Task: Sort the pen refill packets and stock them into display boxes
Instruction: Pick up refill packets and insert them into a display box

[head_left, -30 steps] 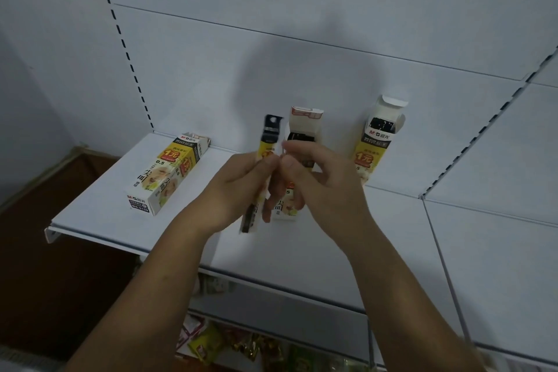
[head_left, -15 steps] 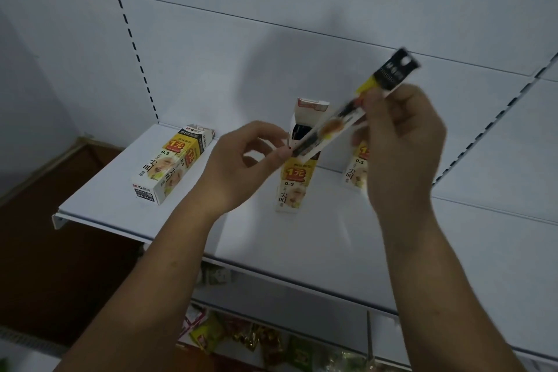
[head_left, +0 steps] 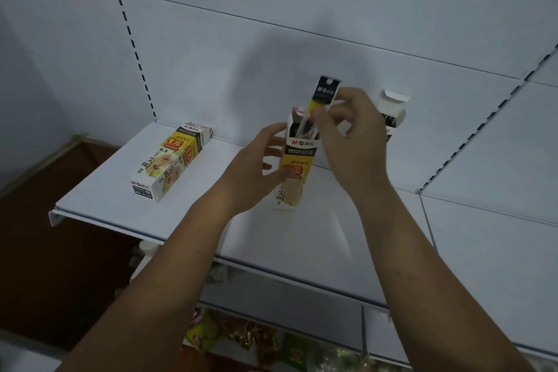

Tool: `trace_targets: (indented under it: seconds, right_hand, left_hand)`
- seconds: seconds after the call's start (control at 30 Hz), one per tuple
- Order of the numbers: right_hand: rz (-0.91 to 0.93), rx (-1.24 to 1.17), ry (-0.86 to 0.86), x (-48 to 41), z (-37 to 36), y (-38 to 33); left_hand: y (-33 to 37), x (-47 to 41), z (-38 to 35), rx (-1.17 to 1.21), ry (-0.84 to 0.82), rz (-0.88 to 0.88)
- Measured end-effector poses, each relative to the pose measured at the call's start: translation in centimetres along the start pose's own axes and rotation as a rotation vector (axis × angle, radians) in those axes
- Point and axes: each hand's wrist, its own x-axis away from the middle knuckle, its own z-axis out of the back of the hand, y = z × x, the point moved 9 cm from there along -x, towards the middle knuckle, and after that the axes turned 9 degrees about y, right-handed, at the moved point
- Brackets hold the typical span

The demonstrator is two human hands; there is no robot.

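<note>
**Packet entering the upright box: tipping and jamming are the risks**

The right hand (head_left: 353, 142) is pinching the packet (head_left: 326, 93) between thumb and fingertips, and the packet's lower end is sitting inside the open top of the box (head_left: 302, 144). The left hand (head_left: 256, 172) is gripping this box from its left side, with the thumb lying across the front. The box is standing upright on the shelf (head_left: 332, 235), close to the back wall.

In my judgement, the tall narrow box is the weak point. If the left hand is letting go too early, or the right hand is pushing sideways instead of straight down, the box is likely tipping over. The packet is entering at a slight slant, so its end may be catching on the packets inside or on the raised flap, and then the thin packet may be bending. The right box (head_left: 392, 101) is standing just beside the right hand, so a wide move of that hand may be knocking it.

Several things are hiding from view. The box wall and the right hand are covering the packet's lower part, so I cannot tell how deep it is going or how full the box is. The right hand is also covering the lower half of the right box. The flat box (head_left: 172, 160) is lying well apart to the left. The light is dim, and the bags (head_left: 241, 335) below the shelf are blurred.
</note>
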Motion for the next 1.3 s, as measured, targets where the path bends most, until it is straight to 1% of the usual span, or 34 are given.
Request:
trace_targets:
  seconds: [0.1,0.2,0.33,0.5,0.63,0.73,0.83,0.9,0.97,1.03,1.13,1.23,1.3]
  right_hand:
    - [0.122,0.166,-0.05,1.4,-0.6,0.2]
    - [0.141,0.153,-0.003,1.6,0.0,0.1]
    - [0.053,0.189,0.005,1.2,0.2,1.2]
    - [-0.012,0.212,0.084,1.9,1.3,2.1]
    - [-0.068,0.217,0.134,3.1,2.4,2.0]
    - [-0.089,0.243,0.14,4.2,3.0,2.1]
    - [-0.113,0.263,0.134,5.2,3.8,2.4]
    - [-0.123,0.277,0.115,5.8,4.5,2.7]
    - [-0.135,0.291,0.095,6.6,5.7,3.0]
    - [-0.157,0.306,0.085,7.7,7.5,3.5]
    - [-0.192,0.328,0.068,9.7,11.2,4.2]
    - [-0.204,0.381,0.071,12.2,17.1,5.0]
    - [-0.206,0.47,0.072,14.2,22.4,5.6]
  left_hand:
    - [-0.1,-0.1,-0.1,0.015,0.005,-0.009]
    - [-0.2,-0.4,0.0,0.03,0.015,-0.022]
    - [-0.7,-1.4,-0.2,0.113,0.031,-0.003]
    - [-1.6,-2.9,-0.4,0.154,0.02,-0.008]
    - [-2.2,-2.5,-0.7,0.138,-0.013,-0.031]
    - [-2.9,-1.9,-0.7,0.116,-0.022,-0.028]
    - [-2.9,-0.7,0.4,0.053,0.056,-0.04]
    - [-1.7,0.6,1.7,0.005,0.136,-0.091]
    - [0.3,2.0,2.2,-0.029,0.162,-0.159]
    - [2.9,3.4,1.4,-0.063,0.123,-0.232]
    - [6.7,5.4,-2.1,-0.107,0.036,-0.293]
    - [10.4,7.3,-7.9,-0.202,-0.055,-0.36]
    - [12.9,8.9,-12.5,-0.25,-0.112,-0.419]
